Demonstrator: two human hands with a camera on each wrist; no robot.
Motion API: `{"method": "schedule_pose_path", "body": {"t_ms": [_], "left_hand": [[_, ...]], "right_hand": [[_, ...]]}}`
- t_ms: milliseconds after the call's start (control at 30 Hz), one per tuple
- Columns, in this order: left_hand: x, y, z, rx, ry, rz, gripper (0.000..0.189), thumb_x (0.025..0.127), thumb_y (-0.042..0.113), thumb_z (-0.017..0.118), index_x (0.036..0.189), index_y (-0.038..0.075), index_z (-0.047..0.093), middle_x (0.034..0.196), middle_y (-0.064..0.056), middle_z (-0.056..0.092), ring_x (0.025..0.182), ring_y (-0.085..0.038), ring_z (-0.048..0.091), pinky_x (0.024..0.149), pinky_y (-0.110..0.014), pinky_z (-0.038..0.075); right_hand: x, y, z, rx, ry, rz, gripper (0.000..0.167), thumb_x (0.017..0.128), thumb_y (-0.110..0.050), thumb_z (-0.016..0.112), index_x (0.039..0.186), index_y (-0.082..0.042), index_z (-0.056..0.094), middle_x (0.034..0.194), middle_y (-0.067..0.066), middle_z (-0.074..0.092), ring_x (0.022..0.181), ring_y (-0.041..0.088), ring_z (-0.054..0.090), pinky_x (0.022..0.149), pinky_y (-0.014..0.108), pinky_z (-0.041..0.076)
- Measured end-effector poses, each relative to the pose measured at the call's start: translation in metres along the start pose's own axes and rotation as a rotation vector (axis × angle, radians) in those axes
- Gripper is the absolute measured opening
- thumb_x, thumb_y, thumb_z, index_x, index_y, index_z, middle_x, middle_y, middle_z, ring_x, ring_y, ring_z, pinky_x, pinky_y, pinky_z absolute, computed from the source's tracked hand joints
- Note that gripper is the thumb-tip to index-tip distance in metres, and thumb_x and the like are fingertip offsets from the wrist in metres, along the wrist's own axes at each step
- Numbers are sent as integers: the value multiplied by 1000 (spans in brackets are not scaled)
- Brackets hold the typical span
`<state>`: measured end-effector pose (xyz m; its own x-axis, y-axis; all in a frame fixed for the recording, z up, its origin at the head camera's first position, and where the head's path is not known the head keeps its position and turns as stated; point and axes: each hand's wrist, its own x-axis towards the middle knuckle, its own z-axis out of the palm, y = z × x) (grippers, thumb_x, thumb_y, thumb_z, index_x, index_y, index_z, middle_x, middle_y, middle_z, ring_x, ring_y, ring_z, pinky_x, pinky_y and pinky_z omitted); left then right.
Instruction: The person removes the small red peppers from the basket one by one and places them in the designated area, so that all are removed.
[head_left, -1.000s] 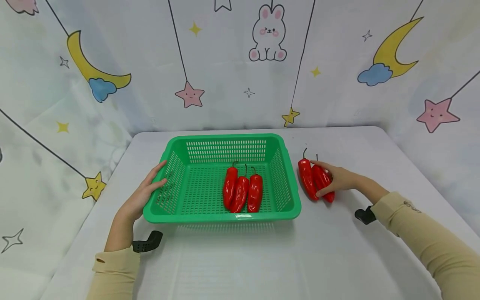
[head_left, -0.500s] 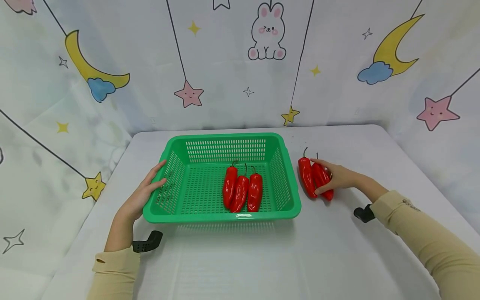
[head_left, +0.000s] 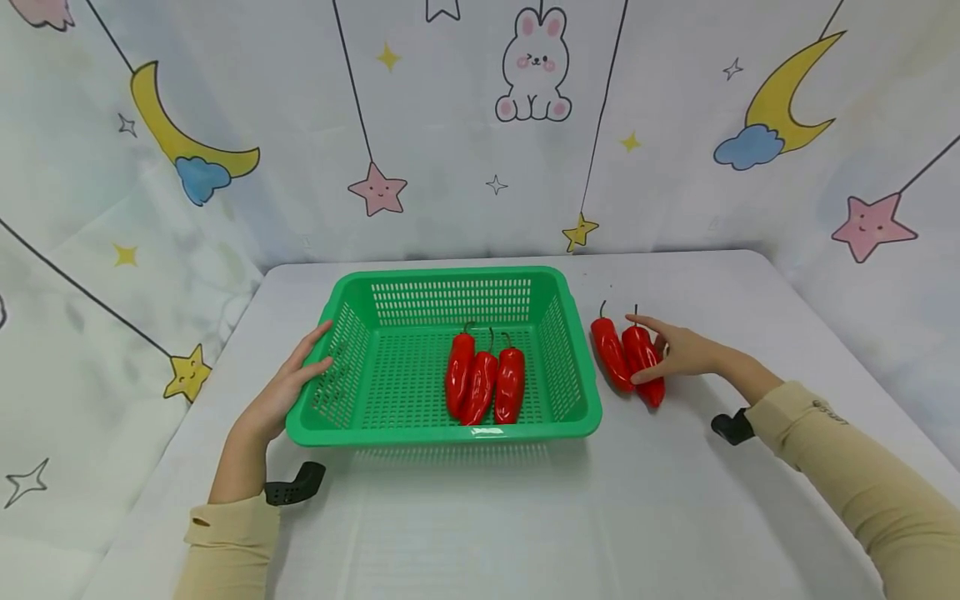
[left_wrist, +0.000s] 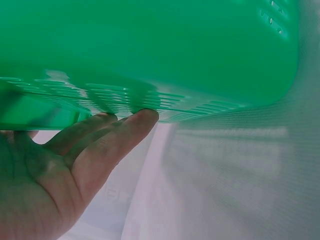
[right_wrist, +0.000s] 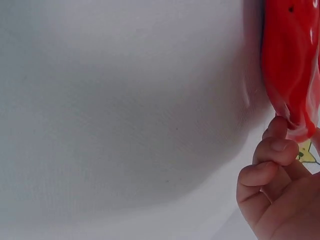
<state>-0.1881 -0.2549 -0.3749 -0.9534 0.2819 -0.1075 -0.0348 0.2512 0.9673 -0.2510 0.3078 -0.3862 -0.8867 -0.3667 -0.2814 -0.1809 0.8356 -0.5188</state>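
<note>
A green plastic basket (head_left: 442,435) stands on the table, with three red chili peppers (head_left: 460,375) lying inside, toward its right half. My left hand (head_left: 281,396) holds the basket's left side, thumb over the rim; in the left wrist view, the fingers (left_wrist: 115,142) lie along the slotted outer wall. Right of the basket, two more red chili peppers lie side by side on the table. My right hand (head_left: 678,352) grips the right-hand chili pepper (head_left: 640,354), index finger near its stem and thumb at its left side. The left-hand one (head_left: 611,354) leans close beside it.
A white cloth covers the table (head_left: 480,525). Behind it hangs a pale backdrop (head_left: 465,125) printed with moons, stars and a rabbit. Dark wrist-worn devices sit by the left wrist (head_left: 296,483) and the right wrist (head_left: 731,427).
The two chili peppers outside the basket have shifted: the left one tilts further left at its stem end, and the right one has turned straighter under my right hand. My left hand stays put.
</note>
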Motion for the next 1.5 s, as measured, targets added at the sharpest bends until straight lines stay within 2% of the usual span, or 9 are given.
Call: {"method": "schedule_pose_path", "body": {"t_ms": [367, 633, 800, 1000, 1100, 1233, 1333, 1500], "left_hand": [[0, 0, -1, 12, 0, -1, 59, 99, 28, 37, 148, 28, 4, 151, -5, -11, 131, -37, 9, 94, -52, 27], [-1, 0, -2, 16, -4, -9, 59, 99, 29, 37, 148, 29, 4, 151, -4, -10, 130, -36, 13, 85, -29, 37], [0, 0, -2, 25, -2, -6, 59, 99, 30, 37, 148, 28, 4, 151, -4, -10, 130, -37, 11, 88, -37, 35], [0, 0, -1, 18, -4, -11, 59, 99, 30, 37, 148, 29, 4, 151, -5, -10, 130, -36, 12, 86, -33, 36], [0, 0, -1, 15, -5, -9, 59, 99, 29, 37, 148, 29, 4, 151, -5, -10, 131, -36, 11, 89, -38, 34], [0, 0, -1, 15, -2, -6, 59, 99, 29, 37, 148, 29, 4, 151, -5, -10, 131, -36, 10, 92, -45, 31], [0, 0, -1, 13, -2, -9, 59, 99, 30, 38, 148, 29, 4, 151, -6, -9, 130, -37, 12, 90, -42, 33], [0, 0, 0, 4, 2, -16, 59, 99, 29, 38, 148, 29, 4, 151, -7, -8, 130, -37, 13, 92, -45, 32]], "right_hand": [[-5, -3, -6, -29, 47, -25, 101, 67, -41, 78, 144, -12, 21, 94, 12, 51, 87, 26, 49, 60, 30, 49], [-8, -9, -13, -46, 91, -53, 100, 66, -40, 79, 144, -12, 24, 88, 10, 52, 79, 24, 50, 57, 29, 47], [-10, -16, -20, -53, 112, -52, 99, 66, -40, 79, 144, -14, 23, 89, 10, 53, 76, 24, 51, 59, 30, 46], [-13, -27, -28, -59, 138, -75, 99, 67, -39, 79, 144, -14, 23, 93, 12, 54, 76, 24, 51, 59, 30, 47], [-14, -33, -31, -62, 144, -84, 98, 68, -39, 78, 145, -15, 23, 94, 13, 54, 75, 24, 52, 59, 30, 47], [-15, -41, -34, -57, 135, -97, 95, 69, -39, 77, 145, -15, 24, 96, 15, 55, 75, 25, 52, 59, 31, 47], [-15, -47, -35, -53, 124, -105, 95, 70, -39, 77, 144, -15, 24, 98, 15, 55, 75, 25, 52, 59, 31, 47], [-16, -56, -37, -45, 115, -124, 94, 70, -39, 76, 145, -17, 23, 101, 15, 55, 78, 24, 53, 59, 30, 47]]}}
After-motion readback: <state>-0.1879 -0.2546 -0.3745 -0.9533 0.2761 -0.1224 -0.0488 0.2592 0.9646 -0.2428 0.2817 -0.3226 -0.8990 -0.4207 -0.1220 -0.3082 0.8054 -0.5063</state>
